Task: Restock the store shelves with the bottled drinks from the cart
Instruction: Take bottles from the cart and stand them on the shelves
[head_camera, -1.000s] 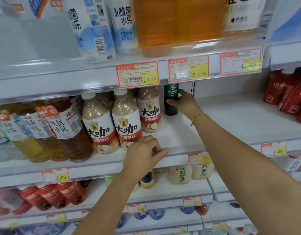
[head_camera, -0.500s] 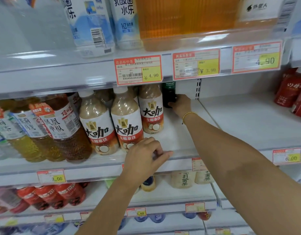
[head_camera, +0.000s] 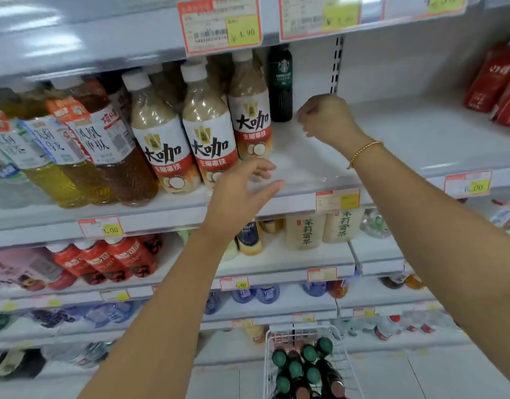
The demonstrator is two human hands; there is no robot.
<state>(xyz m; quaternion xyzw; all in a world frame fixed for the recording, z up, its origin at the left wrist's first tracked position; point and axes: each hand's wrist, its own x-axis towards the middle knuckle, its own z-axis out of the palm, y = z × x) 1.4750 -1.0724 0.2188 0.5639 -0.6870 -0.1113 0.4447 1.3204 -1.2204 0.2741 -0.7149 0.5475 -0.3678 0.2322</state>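
On the shelf [head_camera: 392,133] your right hand [head_camera: 327,119] is curled loosely, empty, just beside the dark bottle [head_camera: 280,82]. Left hand [head_camera: 239,194] open at the shelf edge. More bottles [head_camera: 302,367] in the cart [head_camera: 266,355] below.

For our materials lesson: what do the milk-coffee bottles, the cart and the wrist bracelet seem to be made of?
Milk-coffee bottles: probably clear plastic, since the beige drink shows through, with glossy printed sleeves and white caps. Cart: white wire grid, likely coated metal. Bracelet: small shiny gold-coloured beads, seemingly metal.
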